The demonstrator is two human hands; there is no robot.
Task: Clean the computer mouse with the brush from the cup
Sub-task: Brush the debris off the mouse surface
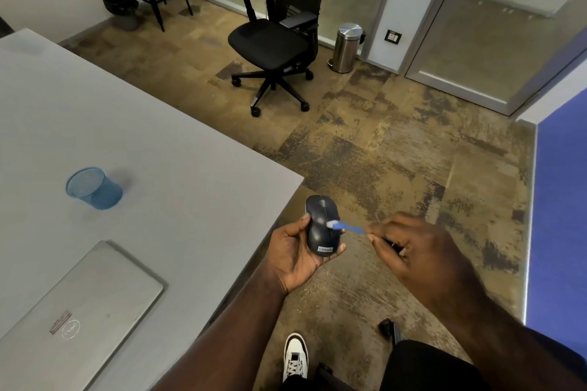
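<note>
My left hand point(295, 252) cradles a dark computer mouse point(320, 225) just off the table's corner, over the floor. The mouse faces up with its label toward me. My right hand point(413, 247) pinches the handle of a small blue brush point(346, 227). The brush's pale bristle head rests on the right side of the mouse's top. A blue mesh cup point(93, 188) stands on the grey table point(178, 168) to the left, tilted in this wide view, and nothing shows inside it.
A closed silver laptop point(76, 311) lies on the table near me. A black office chair point(279, 35) and a steel pedal bin point(347, 47) stand on the patterned carpet ahead. My shoe point(295, 355) shows below, and a blue wall point(559, 216) rises at the right.
</note>
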